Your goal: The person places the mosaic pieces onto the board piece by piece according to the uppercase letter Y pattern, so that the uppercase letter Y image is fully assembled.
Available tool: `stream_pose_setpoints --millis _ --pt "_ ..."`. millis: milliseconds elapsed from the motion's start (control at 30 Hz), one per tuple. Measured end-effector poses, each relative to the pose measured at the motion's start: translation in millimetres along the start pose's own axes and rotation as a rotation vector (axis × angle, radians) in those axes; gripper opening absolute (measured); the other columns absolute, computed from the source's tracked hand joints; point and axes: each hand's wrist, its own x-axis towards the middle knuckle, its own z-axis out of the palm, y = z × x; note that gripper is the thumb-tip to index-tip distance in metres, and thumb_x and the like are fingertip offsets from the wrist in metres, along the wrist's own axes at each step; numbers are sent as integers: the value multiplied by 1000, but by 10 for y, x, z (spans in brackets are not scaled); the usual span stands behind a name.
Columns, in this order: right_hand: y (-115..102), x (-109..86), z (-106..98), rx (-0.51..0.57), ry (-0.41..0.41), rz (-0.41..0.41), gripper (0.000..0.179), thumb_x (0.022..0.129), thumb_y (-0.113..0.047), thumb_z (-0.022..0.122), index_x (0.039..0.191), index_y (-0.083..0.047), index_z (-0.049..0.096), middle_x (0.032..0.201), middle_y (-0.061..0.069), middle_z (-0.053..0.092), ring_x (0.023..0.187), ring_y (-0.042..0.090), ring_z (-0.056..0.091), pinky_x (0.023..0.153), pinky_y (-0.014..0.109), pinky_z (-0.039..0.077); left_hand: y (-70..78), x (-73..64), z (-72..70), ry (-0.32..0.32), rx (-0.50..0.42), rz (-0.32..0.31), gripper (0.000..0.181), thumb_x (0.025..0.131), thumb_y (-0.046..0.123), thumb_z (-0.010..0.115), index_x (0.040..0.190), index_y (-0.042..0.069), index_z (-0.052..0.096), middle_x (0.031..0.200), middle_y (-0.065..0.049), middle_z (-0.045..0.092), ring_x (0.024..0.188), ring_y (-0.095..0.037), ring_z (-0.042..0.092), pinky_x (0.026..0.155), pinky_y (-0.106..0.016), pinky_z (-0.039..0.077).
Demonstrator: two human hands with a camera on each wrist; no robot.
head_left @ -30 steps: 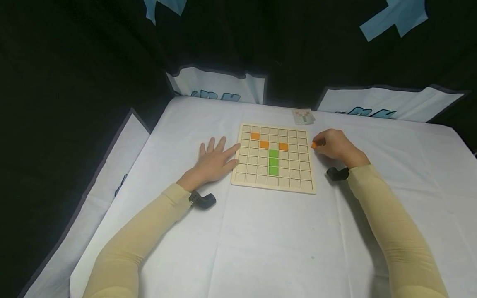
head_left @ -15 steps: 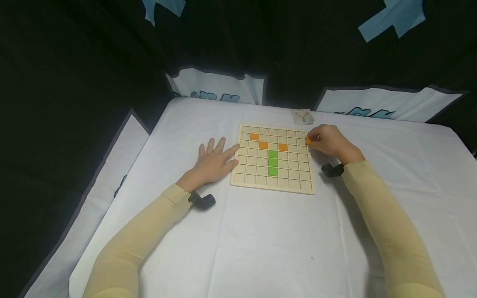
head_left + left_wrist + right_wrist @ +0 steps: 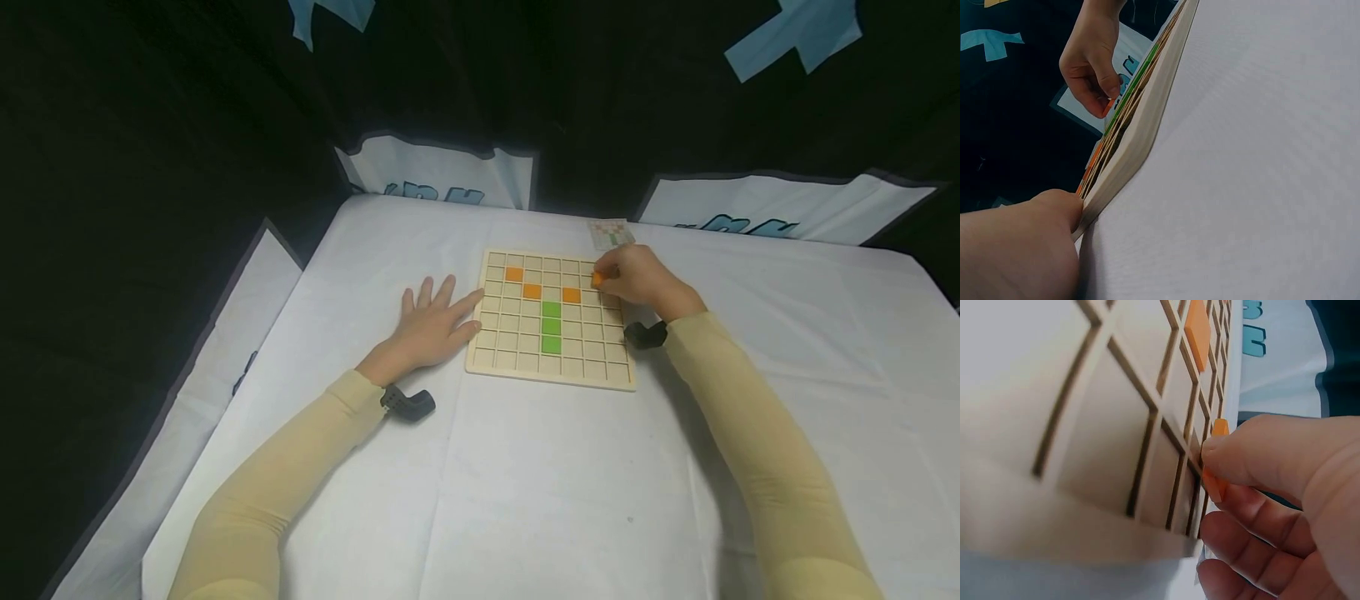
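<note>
A square wooden grid board (image 3: pixel 510 359) lies on the white-covered table. Three green tiles form a column in it, the middle one (image 3: pixel 551 327) among them, and three orange tiles sit in cells above, one (image 3: pixel 572 296) on the right. My right hand (image 3: pixel 637 277) pinches another orange tile (image 3: pixel 1217 487) between thumb and index finger, over the board's upper right cells. In the right wrist view the tile stands tilted close to the grid. My left hand (image 3: pixel 429 327) rests with fingers spread on the table, thumb and index finger touching the board's left edge.
A small card (image 3: pixel 610 233) printed with a coloured grid pattern lies behind the board's far right corner, close to the right hand. Black curtains (image 3: pixel 585 100) with white printed panels (image 3: pixel 780 208) hang behind the table's far edge.
My right hand has moved left with the orange tile, from beside the board's right edge to above its upper right cells. The left hand has stayed where it was.
</note>
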Motion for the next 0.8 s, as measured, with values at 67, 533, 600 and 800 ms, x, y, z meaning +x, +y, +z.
stream_pose_setpoints --millis 67,533,600,800 --pt "-19 22 17 1 -14 14 35 91 -1 66 125 6 69 125 24 69 108 34 59 106 51 49 1 -4 -2 0 -3 1 62 105 55 33 163 34 23 172 -19 2 156 -51 -7 121 -72 -6" --pt "-72 140 79 -21 -44 21 38 88 1 65 126 4 69 127 23 70 109 33 61 107 51 49 -2 0 -2 -3 7 -5 62 106 55 33 163 34 23 173 -18 2 157 -50 -8 122 -71 -6" --pt "-78 149 83 -16 -52 34 39 89 1 65 127 4 69 129 23 69 110 33 60 108 52 49 -3 -1 1 -2 8 -5 62 106 55 33 163 34 23 173 -18 2 157 -50 -8 122 -71 -6" --pt "-88 157 92 -17 -65 52 38 89 0 65 127 3 69 130 23 68 110 33 60 108 51 49 1 -11 -2 1 1 -2 62 106 54 34 163 33 24 173 -19 2 157 -51 -7 122 -71 -6"
